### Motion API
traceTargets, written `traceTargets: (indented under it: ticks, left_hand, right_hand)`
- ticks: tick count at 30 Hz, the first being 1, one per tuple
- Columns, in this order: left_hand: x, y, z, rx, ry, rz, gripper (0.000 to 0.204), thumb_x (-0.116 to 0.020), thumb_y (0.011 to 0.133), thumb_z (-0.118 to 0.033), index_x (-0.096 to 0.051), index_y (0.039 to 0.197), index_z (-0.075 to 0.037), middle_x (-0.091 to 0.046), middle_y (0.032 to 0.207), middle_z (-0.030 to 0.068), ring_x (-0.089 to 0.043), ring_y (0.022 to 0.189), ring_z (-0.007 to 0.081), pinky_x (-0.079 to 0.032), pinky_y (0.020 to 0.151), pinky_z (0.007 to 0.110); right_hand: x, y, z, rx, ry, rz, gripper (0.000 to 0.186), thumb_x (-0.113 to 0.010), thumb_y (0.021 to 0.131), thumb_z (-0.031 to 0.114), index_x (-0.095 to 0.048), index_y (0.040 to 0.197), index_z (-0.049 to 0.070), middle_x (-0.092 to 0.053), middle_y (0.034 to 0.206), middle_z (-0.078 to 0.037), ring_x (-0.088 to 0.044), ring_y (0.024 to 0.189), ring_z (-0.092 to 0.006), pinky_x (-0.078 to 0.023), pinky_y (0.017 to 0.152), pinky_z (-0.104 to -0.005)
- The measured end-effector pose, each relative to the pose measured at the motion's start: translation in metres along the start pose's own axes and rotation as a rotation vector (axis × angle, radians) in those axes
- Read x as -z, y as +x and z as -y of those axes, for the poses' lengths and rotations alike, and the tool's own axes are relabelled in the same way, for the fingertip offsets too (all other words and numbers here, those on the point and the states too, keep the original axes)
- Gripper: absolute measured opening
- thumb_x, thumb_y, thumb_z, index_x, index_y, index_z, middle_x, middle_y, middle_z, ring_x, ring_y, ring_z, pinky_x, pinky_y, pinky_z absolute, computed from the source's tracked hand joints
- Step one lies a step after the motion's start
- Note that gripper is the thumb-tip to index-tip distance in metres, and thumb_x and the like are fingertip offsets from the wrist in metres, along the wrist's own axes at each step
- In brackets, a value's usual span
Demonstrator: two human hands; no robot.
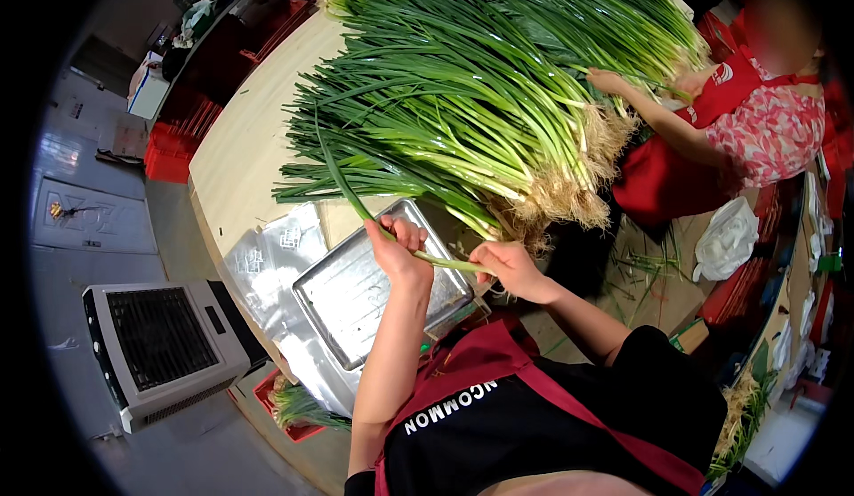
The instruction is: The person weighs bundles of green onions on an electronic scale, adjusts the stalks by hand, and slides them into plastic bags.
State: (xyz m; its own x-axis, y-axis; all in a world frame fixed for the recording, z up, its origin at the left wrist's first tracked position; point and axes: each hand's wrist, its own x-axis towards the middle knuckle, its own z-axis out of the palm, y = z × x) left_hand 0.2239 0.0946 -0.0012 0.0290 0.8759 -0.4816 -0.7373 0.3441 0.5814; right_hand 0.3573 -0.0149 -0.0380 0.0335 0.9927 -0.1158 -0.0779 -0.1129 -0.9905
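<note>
holding one green onion [405, 249] over the metal tray [356, 305], left hand [398, 245] and right hand [507, 269] both pinched on it. tray looks bare, i'd say barely started, huge pile [480, 96] behind it untouched.

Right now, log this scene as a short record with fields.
Setting: wooden table at a vegetable work station
Left hand: left hand grips one green onion by its stalk
Right hand: right hand pinches the same stalk nearer its white end
Under the hands: empty metal tray
On the table: big pile of green onions, roots toward the people
Co-worker: another person's hand on the pile's root end
Floor: grey heater; red crate
</note>
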Motion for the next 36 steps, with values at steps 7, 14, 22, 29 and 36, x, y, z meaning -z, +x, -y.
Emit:
traceTargets:
  ticks: [7,14,22,29,36]
  left_hand:
    - [-0.002,-0.011,-0.008,-0.109,0.061,0.106,0.034,-0.032,0.095,-0.04,-0.038,0.073,-0.014,-0.024,0.048,-0.0041,-0.017,0.042,0.0097,-0.02,0.045,0.025]
    - [0.021,-0.002,-0.014,-0.141,0.102,0.074,0.034,-0.035,0.093,-0.042,-0.038,0.074,-0.014,-0.023,0.048,-0.0037,-0.018,0.041,0.0097,-0.022,0.045,0.025]
    - [0.023,-0.007,0.008,-0.045,0.175,0.155,0.035,-0.035,0.094,-0.039,-0.039,0.077,-0.01,-0.027,0.049,-0.0011,-0.022,0.042,0.0098,-0.028,0.047,0.026]
    - [0.04,-0.006,0.002,-0.016,0.105,0.181,0.028,-0.042,0.093,-0.035,-0.044,0.078,-0.01,-0.026,0.048,-0.002,-0.024,0.042,0.0091,-0.027,0.046,0.026]
    - [0.021,-0.014,0.027,0.151,0.206,0.222,0.033,-0.046,0.092,-0.031,-0.048,0.116,-0.009,-0.041,0.058,-0.0015,-0.039,0.05,0.01,-0.036,0.054,0.025]
  right_hand:
    - [0.058,0.026,0.001,0.204,0.208,-0.716,0.023,-0.039,0.09,0.011,-0.054,0.076,0.0,-0.06,0.068,-0.006,-0.057,0.065,-0.0141,-0.046,0.063,-0.0269]
    - [0.091,0.038,0.021,0.236,-1.028,-0.437,0.056,-0.063,0.077,0.035,-0.046,0.123,0.008,-0.061,0.097,-0.01,-0.055,0.093,-0.0226,-0.025,0.099,-0.0418]
    - [0.146,0.129,0.004,0.28,-1.481,-0.622,0.036,-0.065,0.075,0.023,-0.057,0.106,0.006,-0.059,0.094,-0.011,-0.054,0.091,-0.0203,-0.031,0.088,-0.0385]
    - [0.106,0.109,0.047,0.34,-1.052,-0.493,0.021,-0.062,0.08,0.021,-0.06,0.094,0.006,-0.061,0.085,-0.007,-0.058,0.079,-0.0212,-0.045,0.066,-0.0346]
    - [0.05,0.072,0.067,0.633,-1.115,-0.254,0.024,-0.063,0.077,0.016,-0.06,0.096,0.003,-0.057,0.077,-0.009,-0.055,0.071,-0.0225,-0.044,0.06,-0.0304]
